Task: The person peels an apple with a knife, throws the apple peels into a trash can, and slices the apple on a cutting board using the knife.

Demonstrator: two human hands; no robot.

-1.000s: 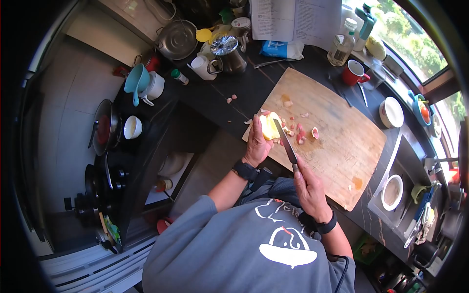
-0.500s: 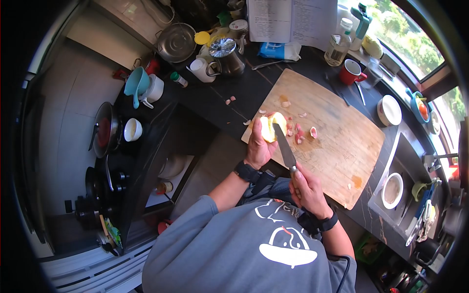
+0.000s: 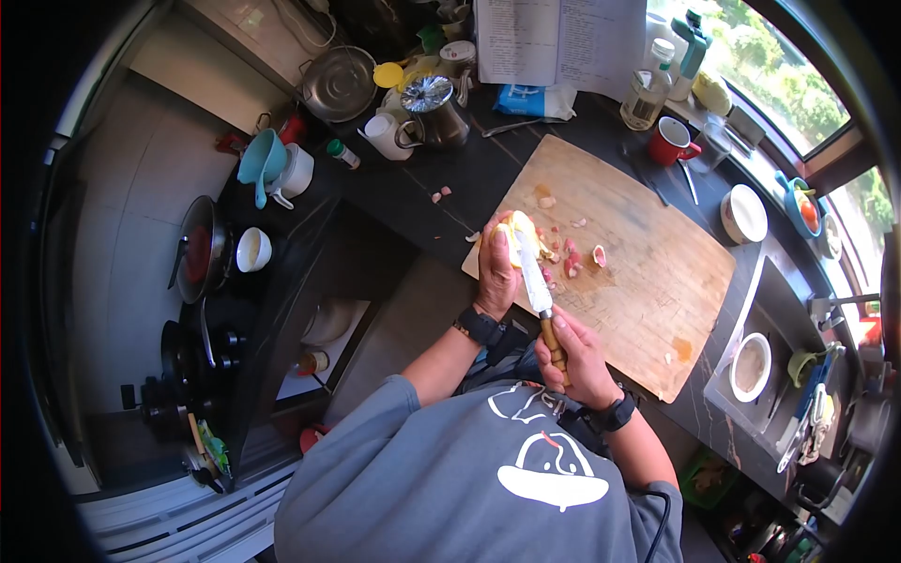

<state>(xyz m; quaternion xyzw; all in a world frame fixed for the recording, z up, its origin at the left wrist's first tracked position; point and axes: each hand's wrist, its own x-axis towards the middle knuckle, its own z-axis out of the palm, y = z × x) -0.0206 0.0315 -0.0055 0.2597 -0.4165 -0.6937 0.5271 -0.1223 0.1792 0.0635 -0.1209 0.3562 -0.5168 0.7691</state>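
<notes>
My left hand (image 3: 497, 267) is closed around a pale yellow and white fruit (image 3: 516, 230), whose exact kind I cannot make out. It is held above the near left edge of a wooden cutting board (image 3: 638, 272). My right hand (image 3: 579, 357) grips the wooden handle of a knife (image 3: 536, 286). The blade points away from me and its tip end lies against the fruit, its flat side catching the light. Reddish scraps (image 3: 572, 261) lie on the board beside the fruit, and a pink-rimmed piece (image 3: 599, 255) sits just right of them.
Behind the board stand a metal pitcher (image 3: 439, 117), a blue-and-white packet (image 3: 535, 101) and a glass bottle (image 3: 646, 94). A red mug (image 3: 670, 143) and a white bowl (image 3: 744, 214) are on the right, near the sink (image 3: 723, 375). A pan (image 3: 206, 239) is at left.
The knife has turned so its blade shows its bright flat side and more of its handle. Both hands have shifted slightly left, and the fruit has turned in my left hand.
</notes>
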